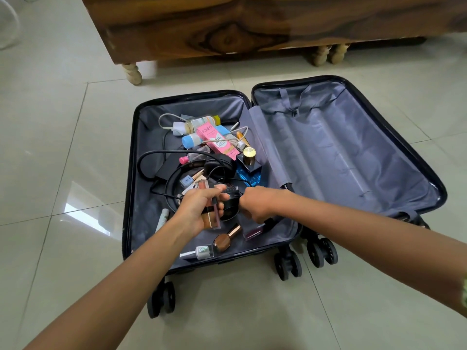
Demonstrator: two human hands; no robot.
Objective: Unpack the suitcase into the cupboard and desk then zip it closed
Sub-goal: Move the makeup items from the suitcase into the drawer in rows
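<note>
Kneeling over the open suitcase [353, 152] on the tiled floor [63, 147], we grip several lip gloss tubes [213, 213] with our left hand [199, 210], fingers curled around them. Our right hand [255, 204] curls downward just beside them; we cannot tell what those fingers hold. Beyond our fingers lie headphones [199, 173], a Pond's box [214, 140] and a perfume bottle [249, 165].

Both arms reach forward; the left hand [199, 210] grips slim tubes, the right hand [255, 204] is curled, knuckles up

Black suitcase [131, 157], grey lining [341, 152]
</note>
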